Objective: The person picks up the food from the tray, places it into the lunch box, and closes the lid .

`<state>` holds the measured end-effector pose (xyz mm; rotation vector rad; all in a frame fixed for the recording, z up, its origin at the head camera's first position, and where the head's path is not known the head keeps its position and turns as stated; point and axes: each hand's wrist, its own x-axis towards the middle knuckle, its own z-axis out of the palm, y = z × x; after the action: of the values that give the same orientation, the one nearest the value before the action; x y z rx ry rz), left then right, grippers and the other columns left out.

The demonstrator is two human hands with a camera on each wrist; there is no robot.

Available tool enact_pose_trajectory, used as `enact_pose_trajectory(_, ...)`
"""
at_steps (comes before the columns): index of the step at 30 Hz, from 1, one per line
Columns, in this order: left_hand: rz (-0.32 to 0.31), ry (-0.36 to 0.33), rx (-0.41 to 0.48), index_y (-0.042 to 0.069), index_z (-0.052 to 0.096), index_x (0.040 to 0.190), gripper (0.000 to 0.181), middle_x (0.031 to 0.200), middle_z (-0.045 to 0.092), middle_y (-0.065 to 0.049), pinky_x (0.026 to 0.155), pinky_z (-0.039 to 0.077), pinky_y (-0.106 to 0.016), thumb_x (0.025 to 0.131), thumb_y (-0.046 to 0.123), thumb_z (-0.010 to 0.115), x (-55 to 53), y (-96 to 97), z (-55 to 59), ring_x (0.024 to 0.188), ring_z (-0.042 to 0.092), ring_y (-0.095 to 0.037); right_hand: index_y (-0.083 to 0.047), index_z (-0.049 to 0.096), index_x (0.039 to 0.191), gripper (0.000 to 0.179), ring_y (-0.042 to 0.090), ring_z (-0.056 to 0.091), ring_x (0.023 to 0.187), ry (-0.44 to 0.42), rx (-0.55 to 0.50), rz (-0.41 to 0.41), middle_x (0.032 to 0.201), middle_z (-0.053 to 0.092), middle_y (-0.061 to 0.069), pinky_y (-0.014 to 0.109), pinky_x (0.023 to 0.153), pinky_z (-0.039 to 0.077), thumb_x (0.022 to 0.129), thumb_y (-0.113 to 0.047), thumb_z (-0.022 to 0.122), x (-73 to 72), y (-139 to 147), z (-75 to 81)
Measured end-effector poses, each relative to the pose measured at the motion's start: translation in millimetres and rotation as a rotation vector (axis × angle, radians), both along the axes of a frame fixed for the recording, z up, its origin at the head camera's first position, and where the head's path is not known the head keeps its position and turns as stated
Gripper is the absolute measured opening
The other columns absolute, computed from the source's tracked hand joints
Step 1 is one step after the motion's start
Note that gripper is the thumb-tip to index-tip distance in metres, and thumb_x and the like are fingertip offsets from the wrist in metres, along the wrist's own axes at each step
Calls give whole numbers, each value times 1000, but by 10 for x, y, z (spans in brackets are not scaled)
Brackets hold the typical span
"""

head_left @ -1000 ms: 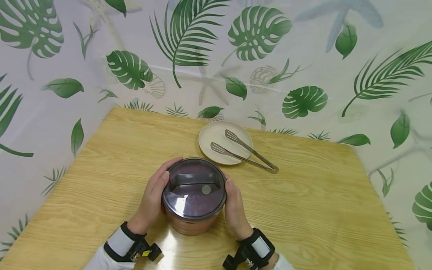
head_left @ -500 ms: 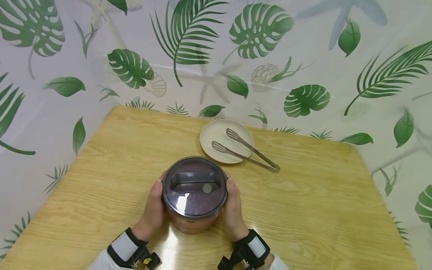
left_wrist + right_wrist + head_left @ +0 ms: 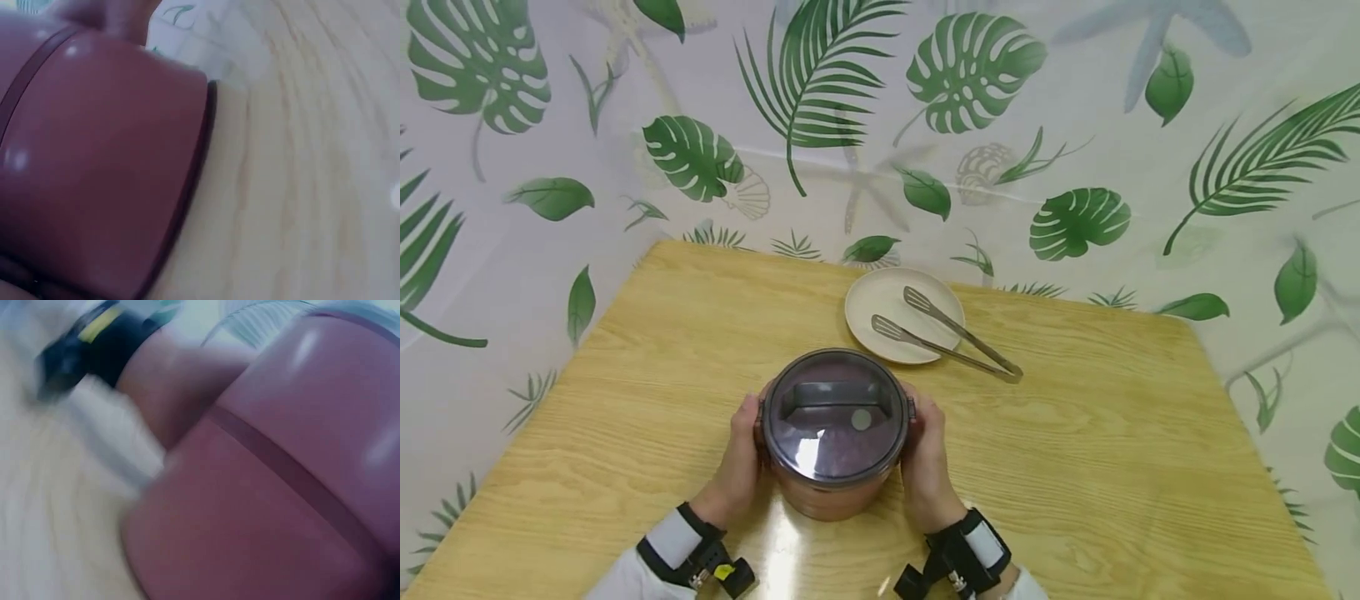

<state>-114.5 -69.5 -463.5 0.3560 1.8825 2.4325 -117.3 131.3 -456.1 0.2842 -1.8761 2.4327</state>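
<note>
A round pinkish-brown food container (image 3: 831, 500) with a dark see-through lid (image 3: 835, 454) stands on the table; a dark handle and a pale round button are on the lid. My left hand (image 3: 739, 467) holds the container's left side, thumb near the rim, its other fingers mostly hidden behind the wall. Against the right side rests my right hand (image 3: 927, 467), curved along the wall beside a small dark clip (image 3: 912, 408) on the rim. Close up, the left wrist view shows the container's wall (image 3: 112, 150); the right wrist view is blurred.
Behind the container lies a cream plate (image 3: 868, 292), with open brown tongs (image 3: 962, 333) across it, their joined end on the table beyond its rim. The wooden table (image 3: 1097, 442) meets a leaf-patterned cloth (image 3: 865, 192) at the back.
My left fingers have drawn down from the lid's edge to the side. My right hand has shifted slightly outward, uncovering the rim clip. The container has hardly moved.
</note>
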Motion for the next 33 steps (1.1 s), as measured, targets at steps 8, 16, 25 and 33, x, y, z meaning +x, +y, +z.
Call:
enact_pose_trajectory(8,193,-222,130,9,52,122,62,117,53,-3,100,31,-29,95,56,20,71,146,48,113,44,-20,-8,57,100,59,24,45,101,-89,-98,-145,99,54,4,32,91,36,97,-54,20,119,-199,79)
enact_pose_trajectory(16,68,-254,118,15,46,131,67,126,51,0,99,27,-30,94,61,13,0,38,61,118,39,-17,-13,55,92,54,18,44,96,-161,-85,-90,91,49,-1,31,88,35,95,-57,25,32,-61,34)
enact_pose_trajectory(25,55,-94,140,9,45,129,69,119,56,0,100,34,-35,95,55,9,-4,176,240,117,42,-26,-19,58,97,45,16,46,100,-213,-167,-147,100,54,-3,27,88,38,94,-56,32,34,-103,-5)
enact_pose_trajectory(33,-81,-9,39,12,35,139,63,135,46,-4,100,32,-29,98,46,2,-85,4,322,124,37,-23,-16,60,102,53,18,48,101,-145,-50,37,99,56,-1,31,90,37,98,-51,21,-29,84,106)
